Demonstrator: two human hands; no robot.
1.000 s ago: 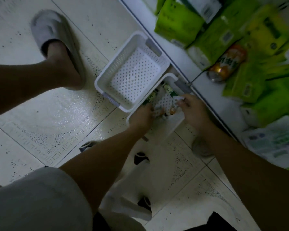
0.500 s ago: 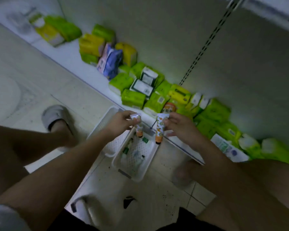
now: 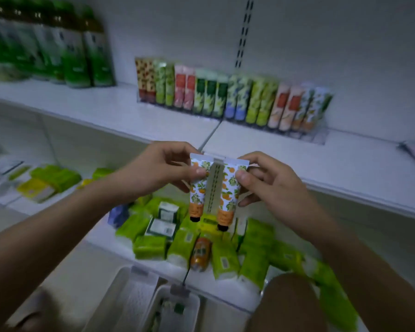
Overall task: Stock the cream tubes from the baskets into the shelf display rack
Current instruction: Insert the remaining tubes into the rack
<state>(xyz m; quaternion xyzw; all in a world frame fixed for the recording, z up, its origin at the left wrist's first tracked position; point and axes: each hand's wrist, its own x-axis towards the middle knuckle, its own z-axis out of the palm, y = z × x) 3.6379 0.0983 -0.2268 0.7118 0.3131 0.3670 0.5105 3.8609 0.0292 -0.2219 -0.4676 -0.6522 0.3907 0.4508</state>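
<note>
Two cream tubes are held up side by side in front of the shelf edge, each hanging cap-down with its flat crimped end uppermost. The left tube [image 3: 197, 188] is white with orange fruit and green leaf print, an orange band low on its body and a small black cap; the right tube [image 3: 228, 192] carries the same print and sits slightly lower, tilted a little. On the shelf behind stands the clear display rack [image 3: 316, 136], filled with a row of upright tubes [image 3: 235, 99] in red, green, pink, blue and orange prints. Below, two white baskets sit side by side: the left basket [image 3: 130, 298] looks bare inside, the right basket [image 3: 175, 307] holds a few blurred tubes.
</note>
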